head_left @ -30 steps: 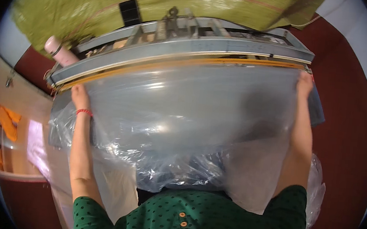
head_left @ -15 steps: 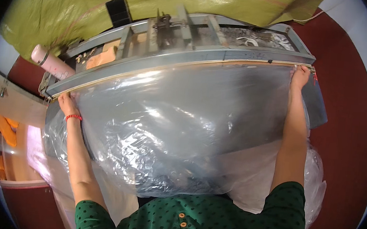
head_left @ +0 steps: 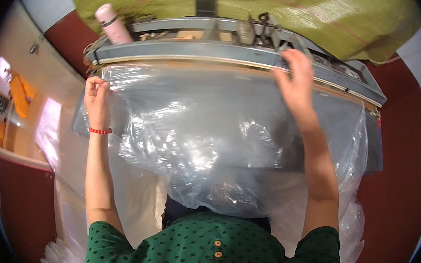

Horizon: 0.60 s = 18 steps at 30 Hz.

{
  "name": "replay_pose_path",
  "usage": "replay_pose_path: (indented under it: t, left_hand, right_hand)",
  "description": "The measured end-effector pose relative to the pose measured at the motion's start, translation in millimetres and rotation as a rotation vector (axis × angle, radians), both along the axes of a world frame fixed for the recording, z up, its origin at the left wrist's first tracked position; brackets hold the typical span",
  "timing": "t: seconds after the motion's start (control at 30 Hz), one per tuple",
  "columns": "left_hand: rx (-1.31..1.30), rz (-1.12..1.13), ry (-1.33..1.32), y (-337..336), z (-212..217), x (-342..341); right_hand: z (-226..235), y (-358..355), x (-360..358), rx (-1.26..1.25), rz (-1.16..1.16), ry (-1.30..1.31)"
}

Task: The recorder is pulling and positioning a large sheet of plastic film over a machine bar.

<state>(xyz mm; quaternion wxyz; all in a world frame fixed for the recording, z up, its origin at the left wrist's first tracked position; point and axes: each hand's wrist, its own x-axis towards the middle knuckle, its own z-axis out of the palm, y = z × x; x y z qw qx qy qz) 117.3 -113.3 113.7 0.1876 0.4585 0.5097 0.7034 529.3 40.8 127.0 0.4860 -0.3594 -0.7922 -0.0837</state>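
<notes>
A large clear plastic sheet (head_left: 205, 131) lies spread over a grey work table, running up to the long grey metal bar (head_left: 203, 49) of a machine at the table's far edge. My left hand (head_left: 97, 98), with a red band at the wrist, is closed on the sheet's upper left corner just below the bar. My right hand (head_left: 296, 79) is raised over the middle right of the bar with its fingers apart, holding nothing. The sheet's upper right part lies loose and crumpled.
A pink bottle (head_left: 113, 23) stands at the bar's left end. An olive green woven sack (head_left: 262, 10) hangs behind the machine. More clear plastic (head_left: 353, 226) piles at my lower right. Red floor (head_left: 405, 165) lies to the right, a beige wall to the left.
My right hand has let go of the sheet's right corner and moved left along the bar toward its middle. My left hand stays at the left corner. The view has shifted.
</notes>
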Motion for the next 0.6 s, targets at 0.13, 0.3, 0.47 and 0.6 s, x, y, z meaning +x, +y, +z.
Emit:
replay_pose_path:
  t: [0.13, 0.3, 0.47, 0.6]
  left_hand:
    - [0.076, 0.108, -0.126, -35, 5, -17]
    - [-0.540, 0.396, 0.774, -76, -43, -78]
    - [-0.470, -0.040, 1.125, -104, -58, 6]
    - [-0.544, -0.179, 1.280, -107, -47, 79]
  right_hand:
    - [-21, -27, -46, -0.437, 0.371, 0.011]
    - [-51, -21, 18, -0.804, 0.117, 0.359]
    - [-93, -23, 212, -0.485, -0.508, 0.207]
    - [-94, -52, 308, -0.487, -0.724, 0.037]
